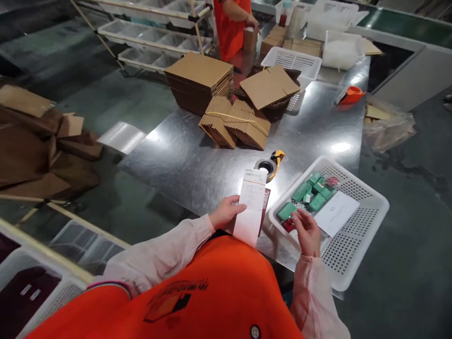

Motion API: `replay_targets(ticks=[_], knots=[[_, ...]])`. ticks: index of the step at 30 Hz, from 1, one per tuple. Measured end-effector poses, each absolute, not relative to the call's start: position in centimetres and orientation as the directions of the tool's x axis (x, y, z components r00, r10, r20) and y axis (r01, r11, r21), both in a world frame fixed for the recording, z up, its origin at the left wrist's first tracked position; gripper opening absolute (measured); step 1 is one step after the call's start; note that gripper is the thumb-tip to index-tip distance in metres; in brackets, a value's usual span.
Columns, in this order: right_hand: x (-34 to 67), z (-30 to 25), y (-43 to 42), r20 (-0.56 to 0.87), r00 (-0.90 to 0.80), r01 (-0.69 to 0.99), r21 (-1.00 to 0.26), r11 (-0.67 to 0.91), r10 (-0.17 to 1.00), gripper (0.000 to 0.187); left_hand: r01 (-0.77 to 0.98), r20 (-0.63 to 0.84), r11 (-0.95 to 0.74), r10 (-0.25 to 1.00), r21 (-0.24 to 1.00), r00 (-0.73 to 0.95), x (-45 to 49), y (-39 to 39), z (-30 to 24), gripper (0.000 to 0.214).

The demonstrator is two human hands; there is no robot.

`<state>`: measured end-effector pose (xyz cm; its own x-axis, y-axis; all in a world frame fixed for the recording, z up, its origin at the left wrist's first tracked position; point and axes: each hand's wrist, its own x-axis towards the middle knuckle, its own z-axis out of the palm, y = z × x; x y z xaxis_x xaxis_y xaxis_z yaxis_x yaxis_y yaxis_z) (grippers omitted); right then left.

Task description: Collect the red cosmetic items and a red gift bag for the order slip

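Note:
My left hand (228, 212) grips a long white paper slip (252, 197) with a barcode and printed lines, thumb on top. Partly hidden behind the slip is a dark red printed card (264, 207). My right hand (307, 230) is over the near left side of a white perforated basket (374, 212), its fingertips pinched together beside a green packet (286, 211) and a small red packet (288, 225). Whatever lies between those fingertips is too small to make out. Several more green packets (318, 201) and a white envelope (337, 213) lie in the basket.
A tape dispenser (270, 165) sits on the metal table (169, 160) beyond the slip. Farther back are strapped flat cartons (233, 120) and carton stacks (199, 75). A person in orange (231, 28) works at the far end. Shelves with bins (151, 37) stand left.

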<state>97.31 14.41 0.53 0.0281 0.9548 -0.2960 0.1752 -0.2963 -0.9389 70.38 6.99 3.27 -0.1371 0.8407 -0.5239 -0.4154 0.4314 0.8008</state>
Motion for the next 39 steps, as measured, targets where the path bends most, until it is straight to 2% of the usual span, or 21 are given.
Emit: replay_targets(ticks=[3,6,10,18,22,31,39], knots=[[100.9,-0.5,15.7,-0.243,0.083,0.399,-0.881,-0.256,0.966,0.071,-0.418,-0.52,0.418,0.838,0.807,-0.165,71.2,6.8,3.5,0.048],[102.8,-1.5,16.3,-0.285,0.047,0.543,-0.797,-0.264,0.957,0.086,-0.408,-0.508,0.407,0.842,0.817,-0.179,71.7,6.6,3.9,0.049],[103.4,-2.9,16.6,-0.36,-0.012,0.581,-0.762,-0.286,0.933,0.099,-0.417,-0.506,0.393,0.838,0.819,-0.204,72.3,6.6,4.3,0.05],[102.5,-4.9,16.6,-0.39,-0.103,0.591,-0.764,-0.259,0.915,0.105,-0.482,-0.527,0.368,0.813,0.795,-0.249,72.7,6.9,4.9,0.051],[102.2,-4.8,17.0,-0.44,-0.143,0.609,-0.745,-0.271,0.887,0.1,-0.489,-0.524,0.358,0.812,0.795,-0.257,72.7,7.1,4.9,0.053],[102.4,-4.7,16.8,-0.484,-0.191,0.643,-0.719,-0.264,0.854,0.068,-0.453,-0.524,0.374,0.808,0.809,-0.269,72.8,7.4,4.6,0.053],[102.4,-5.5,17.0,-0.488,-0.234,0.696,-0.687,-0.206,0.841,0.07,-0.45,-0.514,0.364,0.813,0.816,-0.274,72.8,7.4,4.5,0.053]])
